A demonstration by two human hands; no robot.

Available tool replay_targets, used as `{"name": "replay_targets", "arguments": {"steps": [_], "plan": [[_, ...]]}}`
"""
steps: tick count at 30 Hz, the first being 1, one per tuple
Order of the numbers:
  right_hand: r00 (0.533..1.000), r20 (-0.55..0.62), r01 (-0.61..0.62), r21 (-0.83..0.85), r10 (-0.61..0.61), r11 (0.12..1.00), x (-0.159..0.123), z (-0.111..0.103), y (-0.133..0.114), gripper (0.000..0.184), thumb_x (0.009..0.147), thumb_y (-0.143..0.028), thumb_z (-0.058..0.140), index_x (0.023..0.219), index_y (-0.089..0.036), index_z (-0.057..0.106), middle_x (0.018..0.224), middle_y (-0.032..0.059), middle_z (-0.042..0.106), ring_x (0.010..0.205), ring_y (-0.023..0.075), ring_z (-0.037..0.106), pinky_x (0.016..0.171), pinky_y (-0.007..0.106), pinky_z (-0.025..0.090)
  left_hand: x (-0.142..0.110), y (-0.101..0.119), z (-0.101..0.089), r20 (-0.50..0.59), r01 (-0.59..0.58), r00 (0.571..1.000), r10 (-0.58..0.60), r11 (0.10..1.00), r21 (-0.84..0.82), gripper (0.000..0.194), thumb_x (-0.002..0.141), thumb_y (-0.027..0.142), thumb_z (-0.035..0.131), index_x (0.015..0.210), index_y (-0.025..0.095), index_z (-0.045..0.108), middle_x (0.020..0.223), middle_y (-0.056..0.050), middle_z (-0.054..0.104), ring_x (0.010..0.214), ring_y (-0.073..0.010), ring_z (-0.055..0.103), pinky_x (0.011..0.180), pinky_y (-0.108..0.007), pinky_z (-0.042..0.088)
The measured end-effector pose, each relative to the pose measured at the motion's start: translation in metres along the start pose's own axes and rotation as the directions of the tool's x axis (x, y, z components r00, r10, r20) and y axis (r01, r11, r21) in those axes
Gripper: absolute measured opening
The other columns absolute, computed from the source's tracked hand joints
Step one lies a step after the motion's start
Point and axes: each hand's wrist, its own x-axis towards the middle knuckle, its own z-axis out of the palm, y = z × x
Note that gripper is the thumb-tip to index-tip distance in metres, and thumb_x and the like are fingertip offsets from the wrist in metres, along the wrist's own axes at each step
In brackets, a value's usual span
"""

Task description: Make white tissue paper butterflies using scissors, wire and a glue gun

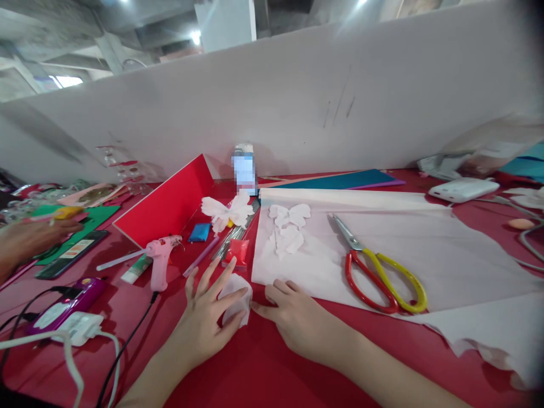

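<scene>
My left hand [206, 317] lies on the red table with fingers spread, thumb and fingers pinching a small piece of white tissue paper [236, 300]. My right hand [293, 317] rests beside it, fingers curled, its fingertip touching the same piece at the right edge. A large white tissue sheet [425, 255] lies just beyond, with cut petal shapes [289, 229] on it. A finished white paper flower [229, 211] sits further back.
Red-and-yellow scissors [382, 277] lie on the sheet. A pink glue gun [161, 258], a red card [170, 201], a blue eraser [199, 231], a power bank [63, 309] with cables and a phone [72, 253] lie left. Another person's hand [29, 238] is at far left. A white partition [297, 102] backs the table.
</scene>
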Motion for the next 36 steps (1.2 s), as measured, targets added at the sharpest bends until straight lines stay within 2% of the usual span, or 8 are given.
{"name": "replay_targets", "arguments": {"steps": [7,15,19,22,24,27,31,36], "plan": [[1.0,0.0,-0.004,0.003,0.004,1.0,0.0,0.0,0.0,0.047,0.083,-0.004,0.043,0.125,-0.02,0.056,0.096,0.0078,0.055,0.092,0.0217,0.044,0.081,0.035,0.037,0.003,0.003,-0.003,0.06,0.011,0.998,-0.009,0.999,-0.038,0.031,0.086,0.031,0.052,0.115,0.036,0.063,0.15,-0.004,0.03,0.135,-0.0361,0.024,0.101,-0.067,0.018],[1.0,0.001,-0.008,0.006,0.008,1.0,0.0,0.0,0.0,0.048,0.083,-0.004,0.044,0.127,-0.021,0.055,0.096,0.0078,0.055,0.092,0.0212,0.044,0.083,0.035,0.038,0.004,0.01,-0.005,0.036,0.025,0.999,-0.022,0.998,-0.062,0.031,0.084,0.03,0.055,0.114,0.033,0.064,0.147,-0.006,0.036,0.132,-0.034,0.028,0.103,-0.064,0.02],[1.0,-0.004,-0.009,0.007,0.009,1.0,0.0,0.001,0.001,0.048,0.084,-0.004,0.043,0.128,-0.02,0.054,0.096,0.0081,0.055,0.091,0.0215,0.043,0.082,0.035,0.038,0.002,0.004,-0.004,0.006,0.049,0.999,-0.049,0.996,-0.079,0.034,0.083,0.03,0.055,0.117,0.034,0.062,0.149,-0.006,0.031,0.132,-0.0355,0.029,0.101,-0.065,0.021],[1.0,0.01,-0.007,0.007,0.007,1.0,-0.001,0.001,0.001,0.051,0.084,-0.004,0.041,0.13,-0.02,0.052,0.096,0.0084,0.054,0.091,0.0226,0.043,0.081,0.036,0.038,0.001,-0.011,0.001,-0.107,0.182,0.974,-0.2,0.971,-0.157,0.038,0.086,0.029,0.051,0.124,0.03,0.055,0.144,-0.01,0.034,0.128,-0.0314,0.035,0.101,-0.058,0.031],[1.0,0.015,-0.009,0.008,0.009,1.0,-0.001,0.0,0.001,0.052,0.083,-0.004,0.04,0.132,-0.02,0.051,0.098,0.0088,0.054,0.092,0.023,0.042,0.082,0.037,0.038,-0.001,-0.023,0.005,-0.181,0.305,0.918,-0.354,0.919,-0.25,0.035,0.087,0.029,0.049,0.121,0.026,0.056,0.132,-0.01,0.043,0.119,-0.0266,0.045,0.097,-0.049,0.04],[0.999,0.024,-0.026,0.048,0.025,0.999,-0.001,-0.003,0.0,0.05,0.084,-0.006,0.04,0.13,-0.019,0.052,0.098,0.0089,0.054,0.091,0.0225,0.042,0.084,0.038,0.037,-0.003,-0.035,0.01,-0.19,0.381,0.87,-0.454,0.866,-0.325,0.028,0.086,0.031,0.051,0.112,0.025,0.06,0.114,-0.007,0.048,0.107,-0.0218,0.052,0.089,-0.04,0.048],[0.998,0.02,-0.061,0.117,0.059,0.991,-0.001,-0.005,-0.003,0.047,0.084,-0.01,0.042,0.128,-0.019,0.054,0.095,0.008,0.054,0.09,0.0214,0.042,0.085,0.037,0.037,-0.006,-0.032,0.009,-0.058,0.333,0.931,-0.361,0.902,-0.276,0.029,0.084,0.032,0.054,0.112,0.03,0.062,0.118,-0.006,0.044,0.102,-0.0213,0.051,0.089,-0.043,0.048],[0.997,-0.021,-0.07,0.161,0.074,0.985,0.0,0.001,-0.004,0.048,0.082,-0.01,0.044,0.127,-0.02,0.055,0.095,0.0075,0.053,0.091,0.0217,0.042,0.085,0.038,0.038,-0.006,-0.016,0.001,0.081,0.211,0.977,-0.197,0.948,-0.238,0.039,0.084,0.036,0.055,0.123,0.036,0.055,0.141,-0.006,0.027,0.124,-0.0315,0.035,0.099,-0.056,0.035]]}}
